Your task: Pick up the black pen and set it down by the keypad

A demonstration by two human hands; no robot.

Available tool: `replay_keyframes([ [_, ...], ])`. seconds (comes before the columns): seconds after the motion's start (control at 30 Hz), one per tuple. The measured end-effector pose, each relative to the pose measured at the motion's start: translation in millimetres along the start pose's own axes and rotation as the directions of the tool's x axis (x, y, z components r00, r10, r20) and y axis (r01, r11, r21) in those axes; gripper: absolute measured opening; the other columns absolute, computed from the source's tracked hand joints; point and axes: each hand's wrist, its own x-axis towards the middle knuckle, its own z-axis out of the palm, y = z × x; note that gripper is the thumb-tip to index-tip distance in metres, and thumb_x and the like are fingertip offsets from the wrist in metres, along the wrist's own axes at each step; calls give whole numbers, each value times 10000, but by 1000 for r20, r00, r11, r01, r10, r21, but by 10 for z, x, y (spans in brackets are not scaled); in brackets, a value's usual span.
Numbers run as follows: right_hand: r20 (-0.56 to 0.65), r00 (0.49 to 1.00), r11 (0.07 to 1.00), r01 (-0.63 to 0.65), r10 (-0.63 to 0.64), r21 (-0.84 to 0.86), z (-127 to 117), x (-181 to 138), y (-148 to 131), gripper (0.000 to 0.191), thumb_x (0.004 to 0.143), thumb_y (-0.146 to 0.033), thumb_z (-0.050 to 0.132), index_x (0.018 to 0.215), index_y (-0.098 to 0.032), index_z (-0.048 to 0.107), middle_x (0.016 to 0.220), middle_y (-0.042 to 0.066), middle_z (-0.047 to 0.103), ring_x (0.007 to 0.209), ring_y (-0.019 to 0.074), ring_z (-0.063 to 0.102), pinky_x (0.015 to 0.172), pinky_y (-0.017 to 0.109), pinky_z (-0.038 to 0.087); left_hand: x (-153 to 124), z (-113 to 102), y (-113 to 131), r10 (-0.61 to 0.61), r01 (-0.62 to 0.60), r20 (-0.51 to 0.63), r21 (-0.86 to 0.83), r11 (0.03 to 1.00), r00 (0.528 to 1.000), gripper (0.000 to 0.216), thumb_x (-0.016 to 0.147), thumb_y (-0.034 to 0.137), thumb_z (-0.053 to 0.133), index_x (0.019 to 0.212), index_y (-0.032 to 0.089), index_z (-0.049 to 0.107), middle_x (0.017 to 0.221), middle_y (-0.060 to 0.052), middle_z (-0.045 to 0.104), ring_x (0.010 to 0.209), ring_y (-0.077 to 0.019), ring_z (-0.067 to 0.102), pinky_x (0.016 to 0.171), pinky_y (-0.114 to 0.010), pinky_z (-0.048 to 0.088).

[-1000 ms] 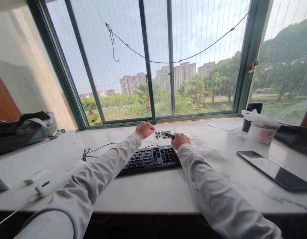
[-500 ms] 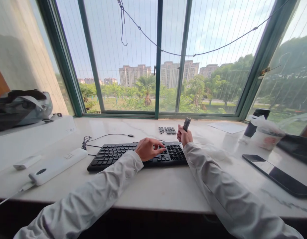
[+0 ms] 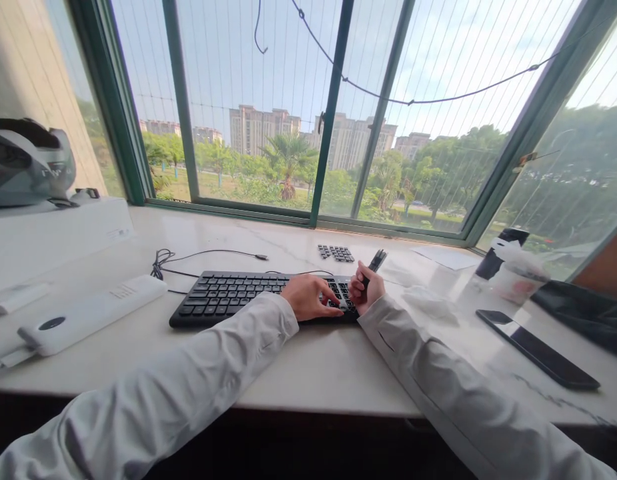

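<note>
A black keyboard point(image 3: 233, 291) lies on the white stone counter, its right end partly hidden by my hands. My left hand point(image 3: 308, 298) is over the right part of the keyboard, its thumb and forefinger stretched toward the number keys with a small gap between them. My right hand point(image 3: 367, 290) is wrapped round a slim dark tool point(image 3: 378, 259) at the keyboard's right end. The tool's split upper end sticks up out of the fist; its lower end is hidden. Behind the keyboard sits a group of small black keycaps point(image 3: 335, 253).
A cable point(image 3: 213, 253) lies behind the keyboard. On the left are a white power bank point(image 3: 96, 313) and a white box point(image 3: 53, 233) with a headset point(image 3: 31, 163) on it. To the right lie crumpled plastic point(image 3: 428, 305), a phone point(image 3: 536, 348) and a bagged cup point(image 3: 518, 280).
My right hand has come down and closer to the keyboard with the dark tool. My left hand has shifted slightly right toward it. The view has tilted and turned a little.
</note>
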Motion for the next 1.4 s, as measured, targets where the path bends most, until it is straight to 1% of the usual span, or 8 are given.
replay_keyframes([
  [0.37, -40, 999, 1000, 24, -23, 6, 55, -32, 54, 485, 747, -523, 591, 553, -208, 277, 373, -89, 257, 305, 51, 224, 309, 194, 102, 34, 36, -27, -37, 43, 44, -156, 987, 998, 341, 674, 524, 670, 862, 258, 773, 752, 4, 695, 644, -128, 583, 592, -230, 400],
  [0.5, -74, 997, 1000, 22, -20, 18, 73, -49, 66, 487, 754, -508, 592, 551, -205, 268, 370, -86, 260, 308, 50, 224, 314, 190, 93, 47, 33, -43, -69, 82, 78, -179, 980, 995, 347, 662, 519, 676, 873, 262, 772, 733, 9, 700, 660, -134, 594, 621, -228, 418],
  [0.57, -55, 998, 999, 26, -25, 22, 76, -58, 70, 496, 757, -501, 592, 543, -206, 254, 368, -86, 244, 309, 49, 207, 314, 193, 97, 53, 28, -49, -77, 93, 91, -188, 978, 993, 350, 658, 516, 677, 874, 256, 771, 718, 9, 697, 666, -135, 599, 637, -225, 428],
  [0.77, 99, 995, 999, -12, 9, 32, 70, -63, 88, 527, 724, -497, 634, 518, -208, 245, 366, -100, 189, 319, 40, 142, 309, 197, 121, 52, -1, -37, -58, 75, 101, -177, 981, 993, 371, 645, 532, 681, 841, 226, 755, 730, 6, 685, 654, -129, 590, 633, -221, 433],
  [0.93, 127, 984, 986, 140, -129, -86, 86, -60, 168, 596, 673, -539, 679, 478, -218, 217, 361, -102, 168, 312, 34, 143, 300, 205, 100, 41, -13, -21, -25, 38, 99, -130, 991, 995, 364, 659, 525, 677, 885, 247, 739, 750, 15, 684, 662, -134, 591, 612, -232, 412],
  [1.03, 228, 949, 945, 263, -217, -194, 66, -58, 227, 574, 673, -558, 680, 462, -214, 272, 360, -87, 230, 312, 38, 190, 298, 209, 135, 39, -19, -27, 3, 11, 107, -135, 991, 994, 360, 656, 520, 685, 885, 249, 745, 754, 12, 683, 672, -139, 596, 626, -234, 415],
  [1.17, 333, 901, 878, 378, -277, -294, 24, -64, 266, 522, 721, -559, 641, 468, -204, 354, 360, -69, 294, 317, 48, 231, 304, 214, 192, 38, -25, -23, 1, 16, 114, -146, 989, 994, 364, 647, 527, 689, 875, 251, 754, 750, 10, 685, 682, -148, 604, 632, -238, 415],
  [1.4, 325, 850, 784, 515, -415, -347, -24, -94, 301, 524, 772, -522, 599, 422, -197, 383, 344, -45, 335, 325, 61, 293, 321, 219, 221, 27, 23, 24, -65, 70, 65, -70, 995, 996, 423, 575, 604, 709, 876, 309, 747, 770, 39, 687, 701, -153, 608, 613, -241, 387],
])
